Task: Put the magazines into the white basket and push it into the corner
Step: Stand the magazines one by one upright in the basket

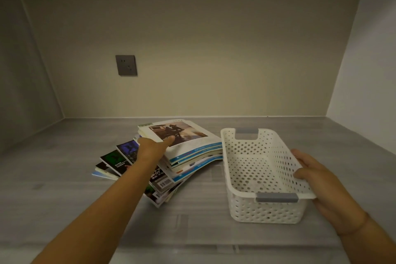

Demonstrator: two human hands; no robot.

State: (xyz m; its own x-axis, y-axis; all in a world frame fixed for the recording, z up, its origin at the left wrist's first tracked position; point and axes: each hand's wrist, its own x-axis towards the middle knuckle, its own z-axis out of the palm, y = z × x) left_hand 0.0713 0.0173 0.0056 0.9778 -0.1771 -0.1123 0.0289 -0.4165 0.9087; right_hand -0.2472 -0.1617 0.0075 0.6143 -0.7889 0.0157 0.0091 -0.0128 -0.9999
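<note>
A loose pile of magazines (188, 148) lies fanned out on the grey shelf floor, left of centre. My left hand (153, 149) rests on the top magazines, thumb over the upper cover, fingers tucked under that top bundle. To the right stands the white perforated basket (252, 169) with grey handles, with nothing inside it. My right hand (315, 174) grips the basket's right rim, thumb inside the wall.
The grey floor (64, 188) sits inside a beige alcove with a back wall and two side walls. A grey wall socket (126, 65) is on the back wall, upper left. The back corners lie at far left and far right.
</note>
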